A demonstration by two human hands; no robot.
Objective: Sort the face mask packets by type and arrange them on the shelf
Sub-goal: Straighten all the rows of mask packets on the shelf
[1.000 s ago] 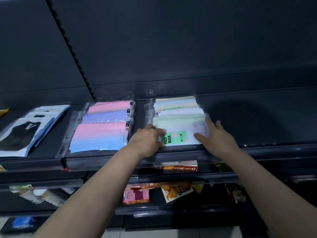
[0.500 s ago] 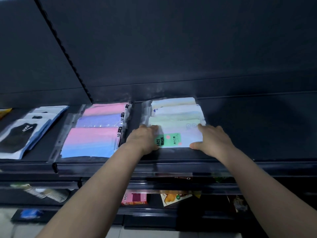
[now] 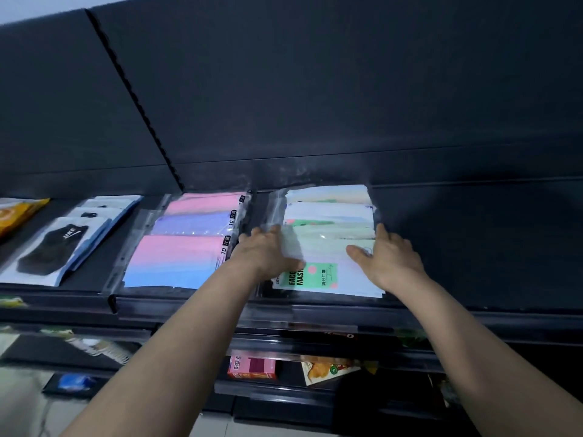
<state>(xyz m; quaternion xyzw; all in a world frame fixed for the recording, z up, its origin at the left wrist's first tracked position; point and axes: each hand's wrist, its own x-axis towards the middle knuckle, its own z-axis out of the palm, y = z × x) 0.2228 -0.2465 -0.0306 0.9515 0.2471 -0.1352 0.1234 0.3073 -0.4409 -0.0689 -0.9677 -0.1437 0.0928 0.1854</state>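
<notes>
Three rows of packets lie side by side on the shelf [image 3: 473, 279], each running front to back with its packets overlapping. The left row [image 3: 47, 257] lies left of the middle row [image 3: 176, 263], and the right row [image 3: 328, 216] just beside it. The left hand [image 3: 268, 250] rests on the right row's left edge, the right hand [image 3: 391, 257] on its right edge. A box [image 3: 251, 368] stands on a lower shelf [image 3: 268, 389] beneath.

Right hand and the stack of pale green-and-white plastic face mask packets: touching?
Touching. Head view: right hand lies flat on the pale green-and-white packet stack at its right edge, thumb across its top.
</notes>
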